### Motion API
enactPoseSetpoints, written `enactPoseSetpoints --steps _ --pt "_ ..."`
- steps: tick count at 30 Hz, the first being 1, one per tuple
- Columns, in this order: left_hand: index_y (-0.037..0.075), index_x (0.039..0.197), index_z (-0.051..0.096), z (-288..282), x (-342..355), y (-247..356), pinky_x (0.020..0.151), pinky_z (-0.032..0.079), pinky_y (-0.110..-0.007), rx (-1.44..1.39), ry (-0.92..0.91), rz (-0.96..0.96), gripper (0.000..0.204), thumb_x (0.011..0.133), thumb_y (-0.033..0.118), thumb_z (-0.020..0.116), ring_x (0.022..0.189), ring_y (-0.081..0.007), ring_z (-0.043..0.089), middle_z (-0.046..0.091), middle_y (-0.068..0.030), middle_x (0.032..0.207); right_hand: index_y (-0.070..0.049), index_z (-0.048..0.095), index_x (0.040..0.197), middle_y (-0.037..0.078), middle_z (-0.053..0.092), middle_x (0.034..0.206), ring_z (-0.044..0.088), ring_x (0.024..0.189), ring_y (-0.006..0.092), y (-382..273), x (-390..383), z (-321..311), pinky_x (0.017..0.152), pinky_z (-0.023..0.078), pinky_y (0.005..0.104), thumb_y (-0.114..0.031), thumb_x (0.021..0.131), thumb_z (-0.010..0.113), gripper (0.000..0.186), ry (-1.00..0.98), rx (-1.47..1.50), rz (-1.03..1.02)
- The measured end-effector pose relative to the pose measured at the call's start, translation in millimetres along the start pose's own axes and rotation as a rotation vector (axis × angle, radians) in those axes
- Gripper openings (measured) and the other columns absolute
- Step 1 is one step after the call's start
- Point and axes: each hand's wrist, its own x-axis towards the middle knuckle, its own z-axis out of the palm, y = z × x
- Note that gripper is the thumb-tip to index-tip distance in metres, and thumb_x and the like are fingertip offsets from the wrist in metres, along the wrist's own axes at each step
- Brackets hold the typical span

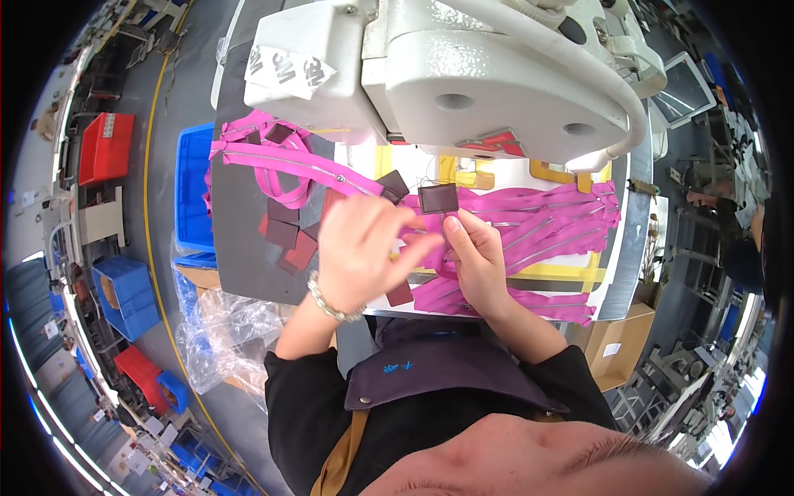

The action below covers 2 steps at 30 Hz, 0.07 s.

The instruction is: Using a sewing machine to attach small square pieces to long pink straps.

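My right hand (480, 258) pinches a pink zipper strip between thumb and fingers. A dark brown square patch (438, 198) stands at the strip's upper end, just above my thumb. My left hand (364, 248), slightly blurred, hovers close beside it with thumb and forefinger apart. Left of my left hand lie several brown and reddish square patches (283, 233). A pink zipper (298, 163) with a dark patch at its end runs across the left part of the table. More pink zippers (546, 223) lie in a flat layer to the right.
A large white sewing machine (496, 74) overhangs the far side of the grey table (256, 277). Yellow tape (562, 273) marks the white work surface. A blue bin (194, 186) and clear plastic bags (227, 331) are at the left; a cardboard box (616, 347) stands at the right.
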Motion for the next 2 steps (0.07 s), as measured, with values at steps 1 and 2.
enactPoseSetpoints --steps 1,2 --pt "0.009 0.086 0.063 0.4 -6.9 6.1 0.062 0.044 -0.034 -0.024 -0.024 -0.015 0.026 0.068 0.02 0.078 0.07 -0.0238 0.057 0.058 -0.0051 0.076 0.002 0.059 0.109 0.012 0.068 0.097 0.066 0.085 0.0144 2.1 -0.6 -6.3 0.075 0.054 0.0234 -0.017 0.101 0.041 0.028 -0.073 -0.095 0.007" --pt "0.009 0.091 0.065 6.3 -11.0 12.7 0.063 0.044 -0.034 -0.058 -0.048 -0.027 0.03 0.068 0.022 0.079 0.071 -0.0238 0.057 0.06 -0.0052 0.079 -0.001 0.059 0.113 0.011 0.067 0.101 0.066 0.086 0.0137 10.9 -0.6 -14.7 0.073 0.052 0.0196 -0.018 0.101 0.042 0.027 -0.114 0.05 0.056"
